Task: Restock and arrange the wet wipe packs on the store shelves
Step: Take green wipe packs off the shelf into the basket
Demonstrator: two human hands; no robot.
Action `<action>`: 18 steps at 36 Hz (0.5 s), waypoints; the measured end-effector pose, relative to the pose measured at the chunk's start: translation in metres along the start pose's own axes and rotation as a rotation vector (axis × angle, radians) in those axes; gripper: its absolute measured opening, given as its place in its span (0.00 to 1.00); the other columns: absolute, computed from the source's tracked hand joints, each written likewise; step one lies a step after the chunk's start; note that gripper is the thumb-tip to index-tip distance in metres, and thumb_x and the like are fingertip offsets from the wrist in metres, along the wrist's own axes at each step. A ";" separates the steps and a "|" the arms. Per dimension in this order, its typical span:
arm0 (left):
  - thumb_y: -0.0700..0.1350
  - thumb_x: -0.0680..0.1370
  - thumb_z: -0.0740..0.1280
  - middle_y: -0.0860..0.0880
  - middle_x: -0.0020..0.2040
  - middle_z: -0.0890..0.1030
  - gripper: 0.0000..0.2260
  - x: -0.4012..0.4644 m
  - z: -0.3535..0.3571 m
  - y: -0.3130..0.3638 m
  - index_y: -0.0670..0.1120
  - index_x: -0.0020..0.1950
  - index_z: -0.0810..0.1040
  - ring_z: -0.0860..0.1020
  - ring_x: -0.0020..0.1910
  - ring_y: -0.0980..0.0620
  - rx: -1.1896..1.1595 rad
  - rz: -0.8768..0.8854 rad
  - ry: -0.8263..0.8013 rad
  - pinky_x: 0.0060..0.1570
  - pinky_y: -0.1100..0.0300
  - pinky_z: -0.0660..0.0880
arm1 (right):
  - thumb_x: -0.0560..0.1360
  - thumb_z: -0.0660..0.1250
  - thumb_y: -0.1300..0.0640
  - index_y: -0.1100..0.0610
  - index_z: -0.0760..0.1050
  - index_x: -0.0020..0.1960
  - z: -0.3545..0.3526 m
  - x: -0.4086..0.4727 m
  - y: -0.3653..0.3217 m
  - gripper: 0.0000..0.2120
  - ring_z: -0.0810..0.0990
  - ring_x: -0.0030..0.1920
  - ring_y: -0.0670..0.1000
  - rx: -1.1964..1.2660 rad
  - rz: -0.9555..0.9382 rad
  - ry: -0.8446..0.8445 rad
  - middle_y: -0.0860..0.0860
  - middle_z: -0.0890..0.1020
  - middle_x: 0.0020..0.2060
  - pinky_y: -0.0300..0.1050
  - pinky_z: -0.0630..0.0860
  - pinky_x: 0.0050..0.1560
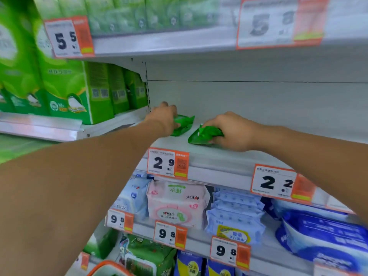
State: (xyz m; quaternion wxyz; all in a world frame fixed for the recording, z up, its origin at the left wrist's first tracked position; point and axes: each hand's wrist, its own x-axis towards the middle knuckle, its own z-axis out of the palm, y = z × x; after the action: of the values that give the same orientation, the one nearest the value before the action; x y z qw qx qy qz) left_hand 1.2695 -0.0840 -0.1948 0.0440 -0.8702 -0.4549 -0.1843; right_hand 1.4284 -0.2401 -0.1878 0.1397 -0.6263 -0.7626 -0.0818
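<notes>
Each hand's grip closed on a green pack: left hand (164,118) with left pack (184,124), right hand (235,130) with right pack (203,135), long axes angled toward shelf (229,156) back.

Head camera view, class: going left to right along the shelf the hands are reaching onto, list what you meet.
Green boxes → left hand → left green pack → right green pack → right hand.

1. Two wipe packs lay side by side on the middle shelf (219,156), left pack (184,124) behind right pack (203,135).
2. Boxes (79,92) stood left; more packs (175,204) sat on the shelf below.
</notes>
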 end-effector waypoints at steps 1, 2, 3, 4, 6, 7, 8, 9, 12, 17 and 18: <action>0.51 0.79 0.68 0.43 0.60 0.75 0.15 0.004 0.002 -0.001 0.46 0.62 0.75 0.76 0.56 0.42 -0.006 -0.010 -0.009 0.57 0.48 0.75 | 0.76 0.69 0.57 0.56 0.80 0.51 -0.001 0.000 0.002 0.05 0.77 0.44 0.54 -0.006 -0.009 0.016 0.54 0.84 0.45 0.45 0.72 0.46; 0.49 0.79 0.68 0.43 0.56 0.79 0.11 0.007 0.004 -0.001 0.44 0.57 0.78 0.77 0.53 0.44 -0.047 -0.028 -0.003 0.54 0.49 0.76 | 0.76 0.69 0.59 0.57 0.80 0.51 -0.003 0.001 0.004 0.05 0.77 0.44 0.53 -0.009 -0.020 0.038 0.54 0.84 0.45 0.44 0.70 0.44; 0.47 0.79 0.68 0.43 0.52 0.81 0.08 0.010 0.007 -0.001 0.43 0.52 0.80 0.79 0.50 0.44 -0.105 -0.050 0.017 0.53 0.50 0.78 | 0.76 0.69 0.60 0.57 0.80 0.52 -0.004 0.001 0.007 0.06 0.78 0.45 0.54 -0.009 -0.034 0.060 0.54 0.84 0.45 0.44 0.70 0.45; 0.45 0.79 0.69 0.43 0.49 0.83 0.06 0.012 0.009 -0.002 0.43 0.47 0.81 0.80 0.49 0.44 -0.161 -0.068 0.044 0.53 0.49 0.79 | 0.75 0.69 0.61 0.57 0.81 0.54 -0.005 0.000 0.009 0.08 0.79 0.46 0.54 -0.005 -0.049 0.081 0.54 0.84 0.46 0.45 0.71 0.46; 0.39 0.78 0.68 0.44 0.47 0.83 0.08 0.016 0.011 -0.003 0.45 0.39 0.78 0.81 0.50 0.44 -0.290 -0.092 0.094 0.50 0.48 0.80 | 0.75 0.70 0.61 0.56 0.81 0.55 -0.007 -0.003 0.014 0.09 0.80 0.46 0.53 0.016 -0.064 0.131 0.53 0.85 0.45 0.45 0.73 0.48; 0.37 0.79 0.67 0.44 0.47 0.82 0.10 0.018 0.010 -0.004 0.46 0.37 0.75 0.81 0.49 0.45 -0.370 -0.103 0.127 0.48 0.49 0.80 | 0.75 0.71 0.61 0.57 0.82 0.54 -0.009 -0.005 0.015 0.08 0.80 0.44 0.53 0.033 -0.067 0.162 0.53 0.85 0.43 0.45 0.72 0.46; 0.36 0.79 0.65 0.45 0.46 0.81 0.10 0.018 0.006 -0.005 0.45 0.38 0.73 0.79 0.47 0.46 -0.440 -0.115 0.171 0.44 0.52 0.78 | 0.75 0.72 0.61 0.57 0.82 0.52 -0.010 -0.006 0.017 0.06 0.80 0.42 0.52 0.064 -0.063 0.200 0.52 0.84 0.41 0.45 0.72 0.44; 0.36 0.80 0.64 0.45 0.45 0.79 0.08 0.017 -0.001 -0.006 0.43 0.41 0.72 0.77 0.45 0.46 -0.502 -0.128 0.228 0.41 0.56 0.75 | 0.74 0.73 0.60 0.58 0.82 0.50 -0.011 -0.007 0.019 0.05 0.79 0.40 0.51 0.117 -0.042 0.237 0.52 0.84 0.40 0.46 0.72 0.43; 0.36 0.81 0.61 0.43 0.44 0.77 0.04 0.006 -0.030 -0.014 0.42 0.50 0.76 0.74 0.41 0.46 -0.639 -0.117 0.390 0.38 0.60 0.67 | 0.72 0.76 0.58 0.58 0.83 0.47 -0.021 -0.012 0.014 0.05 0.79 0.37 0.46 0.401 0.077 0.323 0.52 0.85 0.39 0.44 0.75 0.43; 0.41 0.83 0.60 0.47 0.43 0.75 0.08 -0.042 -0.066 -0.031 0.39 0.59 0.74 0.70 0.38 0.50 -0.764 -0.071 0.515 0.30 0.67 0.65 | 0.73 0.74 0.64 0.59 0.81 0.50 -0.044 -0.026 -0.026 0.07 0.86 0.42 0.50 0.993 0.260 0.275 0.52 0.86 0.41 0.47 0.84 0.42; 0.42 0.83 0.60 0.49 0.39 0.73 0.06 -0.054 -0.072 -0.033 0.41 0.56 0.74 0.68 0.35 0.52 -0.780 -0.068 0.535 0.29 0.65 0.64 | 0.73 0.73 0.65 0.60 0.80 0.51 -0.048 -0.029 -0.035 0.07 0.87 0.43 0.52 1.067 0.276 0.261 0.53 0.87 0.42 0.50 0.85 0.41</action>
State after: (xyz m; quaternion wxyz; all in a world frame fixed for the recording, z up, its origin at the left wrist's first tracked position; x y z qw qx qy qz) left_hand 1.1945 -0.1239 -0.1509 -0.1765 -0.7284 -0.3525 -0.5604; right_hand 1.4044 -0.2890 -0.1496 0.5393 -0.5474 -0.5859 0.2573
